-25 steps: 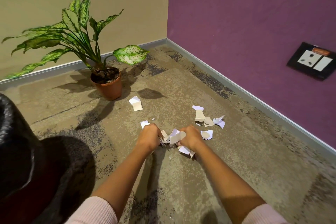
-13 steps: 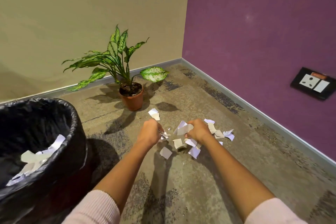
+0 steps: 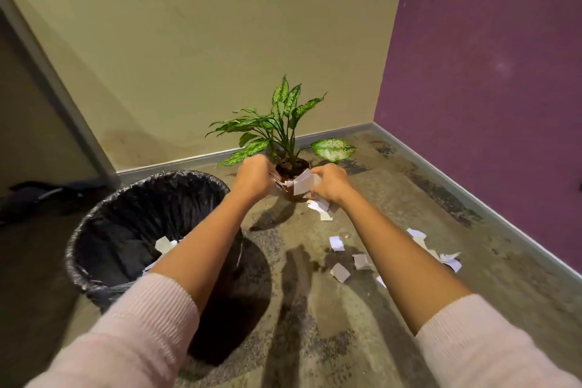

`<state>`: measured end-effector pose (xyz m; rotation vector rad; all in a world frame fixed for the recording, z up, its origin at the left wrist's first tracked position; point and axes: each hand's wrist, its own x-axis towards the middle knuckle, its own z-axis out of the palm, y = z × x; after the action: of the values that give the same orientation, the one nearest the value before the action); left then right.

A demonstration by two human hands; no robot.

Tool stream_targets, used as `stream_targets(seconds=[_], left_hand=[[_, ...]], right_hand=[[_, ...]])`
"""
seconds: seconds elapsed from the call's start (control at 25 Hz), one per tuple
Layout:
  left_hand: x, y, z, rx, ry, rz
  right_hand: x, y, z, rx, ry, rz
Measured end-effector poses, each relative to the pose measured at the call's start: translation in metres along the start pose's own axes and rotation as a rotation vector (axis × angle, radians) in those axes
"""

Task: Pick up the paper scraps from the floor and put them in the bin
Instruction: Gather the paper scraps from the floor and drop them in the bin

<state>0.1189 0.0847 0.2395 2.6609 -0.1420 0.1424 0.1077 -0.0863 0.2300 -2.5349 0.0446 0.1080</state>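
Observation:
My left hand (image 3: 253, 178) and my right hand (image 3: 330, 184) are raised above the floor in front of the plant, both closed on a bunch of white paper scraps (image 3: 304, 183). A few pieces hang loose below my right hand (image 3: 318, 206). The bin (image 3: 94, 230), lined with a black bag, stands at the left under my left forearm, with scraps inside it (image 3: 165, 244). More scraps lie on the carpet: several near the middle (image 3: 340, 272) and a cluster at the right (image 3: 448, 258).
A potted plant (image 3: 283, 135) in a terracotta pot stands in the corner just behind my hands. A beige wall runs at the back and a purple wall (image 3: 488, 88) at the right. A dark doorway with a dark object on the floor (image 3: 41, 195) is at the far left.
Both hands have lifted from the floor with a bunch of scraps and moved up and left. A few scraps fell back on the carpet. The view has risen, showing more of the bin.

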Motion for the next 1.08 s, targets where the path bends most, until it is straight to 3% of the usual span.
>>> stream_targets(seconds=[0.4, 0.8, 1.0, 1.08], left_hand=[[-0.016, -0.118, -0.095, 0.125, 0.062, -0.303], [-0.020, -0.182, -0.091, 0.272, -0.254, -0.492], [-0.013, -0.200, -0.090, 0.432, -0.585, -0.506], [-0.011, -0.201, -0.093, 0.461, -0.621, -0.492]], right_hand=[[0.016, -0.140, 0.056, 0.042, -0.097, -0.201], [0.008, -0.192, 0.106, -0.126, -0.265, -0.334], [0.008, -0.199, 0.114, -0.194, -0.378, -0.395], [0.008, -0.199, 0.110, -0.175, -0.396, -0.380]])
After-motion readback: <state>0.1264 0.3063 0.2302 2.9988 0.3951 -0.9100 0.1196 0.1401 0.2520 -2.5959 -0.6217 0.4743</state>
